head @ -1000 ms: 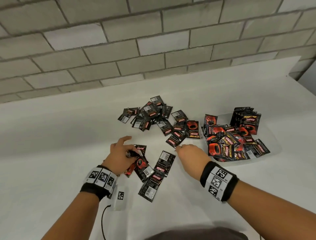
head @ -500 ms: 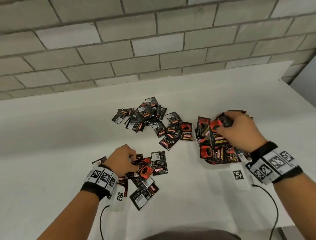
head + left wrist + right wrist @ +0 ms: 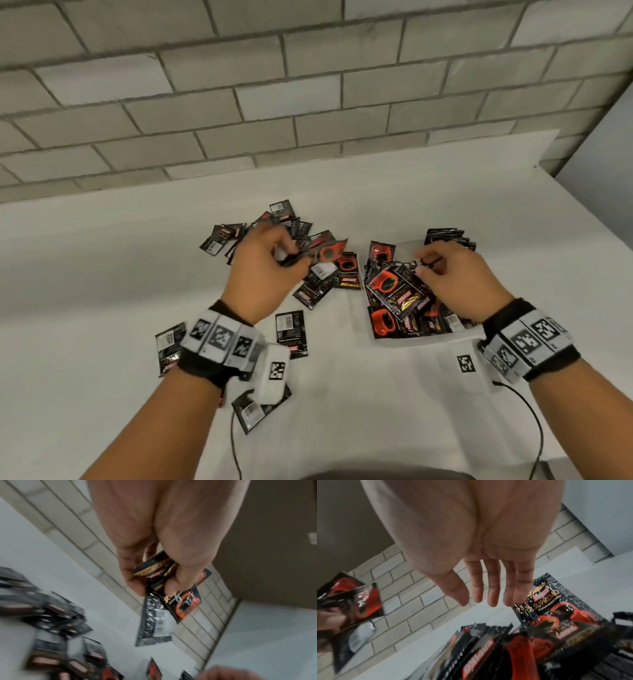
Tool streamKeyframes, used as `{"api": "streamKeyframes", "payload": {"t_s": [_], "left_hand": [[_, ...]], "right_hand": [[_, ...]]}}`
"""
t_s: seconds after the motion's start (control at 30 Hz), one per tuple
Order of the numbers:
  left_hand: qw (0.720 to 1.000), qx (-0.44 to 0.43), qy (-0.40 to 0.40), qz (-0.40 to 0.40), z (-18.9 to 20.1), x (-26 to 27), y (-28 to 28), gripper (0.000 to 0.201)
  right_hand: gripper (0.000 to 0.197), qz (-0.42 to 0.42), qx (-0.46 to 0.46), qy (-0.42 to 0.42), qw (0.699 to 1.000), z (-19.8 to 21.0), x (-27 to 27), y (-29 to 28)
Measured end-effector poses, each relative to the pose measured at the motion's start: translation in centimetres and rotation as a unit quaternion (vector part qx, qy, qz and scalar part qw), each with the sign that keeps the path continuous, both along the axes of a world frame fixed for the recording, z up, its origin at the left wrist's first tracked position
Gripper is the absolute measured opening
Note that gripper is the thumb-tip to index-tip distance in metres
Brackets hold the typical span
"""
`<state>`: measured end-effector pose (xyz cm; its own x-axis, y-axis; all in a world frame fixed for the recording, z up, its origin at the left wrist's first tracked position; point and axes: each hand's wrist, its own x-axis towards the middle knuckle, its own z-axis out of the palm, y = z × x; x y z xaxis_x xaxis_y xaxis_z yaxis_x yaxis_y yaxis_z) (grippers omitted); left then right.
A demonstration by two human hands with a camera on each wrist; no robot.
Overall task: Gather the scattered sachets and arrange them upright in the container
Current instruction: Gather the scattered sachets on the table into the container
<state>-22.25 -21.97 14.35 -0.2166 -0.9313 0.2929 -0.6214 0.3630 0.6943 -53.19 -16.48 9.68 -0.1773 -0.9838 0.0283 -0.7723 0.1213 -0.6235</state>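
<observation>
Black-and-red coffee sachets lie scattered on the white table; a loose pile of sachets [image 3: 274, 226] sits at the middle back. My left hand [image 3: 270, 260] is raised above that pile and grips a small bunch of sachets [image 3: 325, 251] [image 3: 164, 601], fanned toward the right. The white container [image 3: 424, 337] at the right holds a heap of sachets [image 3: 397, 291], with a row of upright sachets [image 3: 448, 236] at its back. My right hand [image 3: 455, 274] hovers over the heap with fingers [image 3: 491, 592] straight and empty.
More sachets lie near my left wrist: one face-down sachet [image 3: 291, 332], a second sachet [image 3: 168, 346] at the left, a third sachet [image 3: 253, 411] under the wrist camera. A brick wall [image 3: 308, 102] backs the table. The table edge [image 3: 582, 212] runs along the right.
My left hand lifted a bunch of sachets from the near cluster and carried it up and right, toward the container. My right hand drew back slightly over the container heap, fingers now straight.
</observation>
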Motion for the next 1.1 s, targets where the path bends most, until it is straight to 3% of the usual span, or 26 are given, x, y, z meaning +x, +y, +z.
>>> {"api": "streamKeyframes", "payload": {"t_s": [0.2,0.4,0.5,0.63,0.73,0.87,1.0,1.1], "left_hand": [[0.985,-0.018,-0.159,-0.069,-2.8,-11.1,0.4,0.033],[0.946,0.023,-0.28,-0.164,-6.1,-14.2,0.8,0.069],[0.939,0.078,-0.254,-0.221,-6.4,-14.1,1.0,0.078],[0.953,0.133,-0.125,-0.24,-5.6,-13.5,0.4,0.07],[0.967,0.132,-0.076,-0.206,-3.9,-11.1,-0.1,0.066],[0.976,0.101,-0.163,-0.104,-1.7,-2.2,2.0,0.062],[0.917,0.248,-0.312,0.018,-3.2,9.3,5.7,0.076],[0.888,0.32,-0.323,0.066,-6.1,13.2,7.7,0.082]], "right_hand": [[0.023,0.032,0.053,-0.024,0.998,0.9,-1.4,0.6],[0.058,0.063,0.052,-0.016,0.997,0.4,-1.6,1.0],[0.057,0.098,0.067,-0.008,0.993,0.1,-1.6,0.8],[0.041,0.08,0.123,0.037,0.989,-0.3,-1.6,-0.1],[0.036,0.048,0.167,0.095,0.98,0.1,-2.0,-0.2],[0.034,0.017,0.099,0.155,0.983,1.9,-1.2,0.3],[0.022,0.106,0.005,0.028,0.994,5.2,3.3,0.7],[0.01,0.251,-0.015,-0.013,0.968,6.7,8.8,1.4]]}}
